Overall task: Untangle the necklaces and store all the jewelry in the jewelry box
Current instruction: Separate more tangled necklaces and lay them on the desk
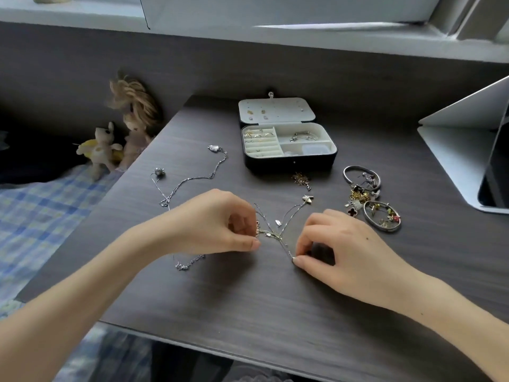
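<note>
Dark desk (275,299): your left hand (217,221) and right hand (341,252) each pinch the tangled necklaces (278,230); open jewelry box (289,158) far centre.

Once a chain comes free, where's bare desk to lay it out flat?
Widest bare patch: the desk strip from the left hand and right hand to the near edge. Another lies between the jewelry box and the white stand. Crowded: the tangle between the hands, the bangle pile at right, the spread silver necklace at left.
</note>
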A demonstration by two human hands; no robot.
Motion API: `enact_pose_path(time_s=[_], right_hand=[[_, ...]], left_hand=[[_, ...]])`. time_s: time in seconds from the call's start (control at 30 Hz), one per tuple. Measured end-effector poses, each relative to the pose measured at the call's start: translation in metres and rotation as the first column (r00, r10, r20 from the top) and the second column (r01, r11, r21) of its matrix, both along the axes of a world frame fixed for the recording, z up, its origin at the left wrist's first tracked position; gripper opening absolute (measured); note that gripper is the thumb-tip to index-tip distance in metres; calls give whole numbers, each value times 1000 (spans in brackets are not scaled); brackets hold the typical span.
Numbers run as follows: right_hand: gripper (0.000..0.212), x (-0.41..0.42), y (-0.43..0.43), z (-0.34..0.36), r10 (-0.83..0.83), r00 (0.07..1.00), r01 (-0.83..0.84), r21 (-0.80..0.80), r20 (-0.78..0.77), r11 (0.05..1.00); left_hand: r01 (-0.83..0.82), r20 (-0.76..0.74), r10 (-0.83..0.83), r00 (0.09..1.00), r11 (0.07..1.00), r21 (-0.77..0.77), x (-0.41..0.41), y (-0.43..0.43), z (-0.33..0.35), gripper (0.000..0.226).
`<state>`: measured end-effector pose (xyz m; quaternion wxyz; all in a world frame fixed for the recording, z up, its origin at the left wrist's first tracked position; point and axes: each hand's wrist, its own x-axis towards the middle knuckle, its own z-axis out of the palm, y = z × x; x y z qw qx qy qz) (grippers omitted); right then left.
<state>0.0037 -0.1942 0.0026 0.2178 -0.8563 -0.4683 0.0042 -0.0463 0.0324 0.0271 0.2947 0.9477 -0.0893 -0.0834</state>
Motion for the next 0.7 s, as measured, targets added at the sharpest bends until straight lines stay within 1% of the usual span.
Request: enact_pose_path(time_s=[0.13, 0.2, 0.23, 0.27, 0.3, 0.33, 0.37, 0.43, 0.53, 0.6, 0.7], right_hand=[[19, -2, -21, 5, 41, 999, -43, -55, -29, 998], [23, -1, -27, 10, 80, 993, -90, -111, -86, 990], [24, 1, -29, 14, 102, 986, -119, -129, -133, 984], [23, 2, -30, 18, 118, 978, -142, -129, -175, 982], [21, 5, -29, 21, 124, 973, -147, -109, -195, 983], [18, 8, -28, 23, 110, 977, -125, -74, -182, 989], [15, 12, -24, 23, 71, 987, -76, -30, -141, 997], [13, 23, -15, 19, -65, 998, 66, 43, -17, 997], [21, 37, 1, 11, -240, 953, 235, 50, 184, 971], [23, 44, 8, 6, -288, 934, 286, 39, 209, 957], [23, 47, 13, 1, -294, 933, 298, 10, 207, 954]], left_hand=[[89, -225, -80, 971, 996, 32, 2, 3, 13, 16], [124, -311, -94, 946, 989, 75, 5, 6, 20, 22], [141, -327, -103, 939, 985, 95, 8, 6, 22, 24], [153, -315, -112, 943, 982, 109, 11, 5, 24, 24], [154, -272, -117, 955, 981, 119, 15, 3, 25, 22], [141, -209, -115, 971, 983, 115, 19, 1, 25, 18], [122, -143, -107, 984, 987, 100, 24, -1, 23, 12], [104, -46, -100, 994, 991, 83, 33, -7, 18, 5], [121, -4, -121, 993, 990, 78, 41, -15, 5, 11], [119, 21, -120, 992, 992, 38, 41, -18, -2, 13], [112, 63, -113, 992, 993, 19, 41, -11, -8, 14]])
